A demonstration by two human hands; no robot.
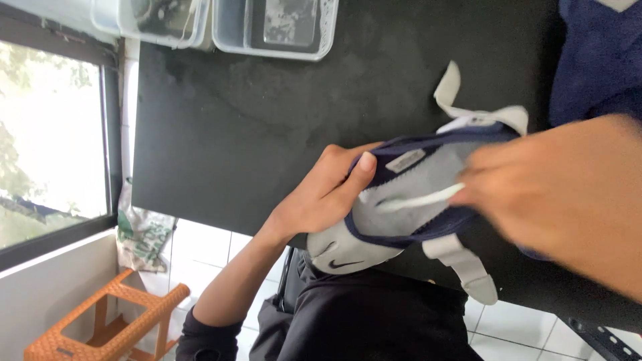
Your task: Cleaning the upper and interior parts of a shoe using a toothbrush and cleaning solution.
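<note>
Black countertop (267, 113) spreads beneath a grey-and-navy shoe (408, 200), which you hold just above its near edge. Your left hand (321, 194) clasps the shoe's heel end, thumb on the collar; your blurred right hand (542, 194) pinches a pale strip (418, 198) at its opening.

This looks like a plain utility corner of a home, perhaps a washing or back-kitchen area; a dark stone-like counter (267, 113) runs across it, with two clear plastic tubs (281, 30) standing at its far edge. White floor tiles (221, 261) lie below; an orange woven-plastic stool (107, 321) stands on them, beside a printed sack (140, 234) leaning under a dark-framed window (53, 140) that shows greenery outside.
</note>
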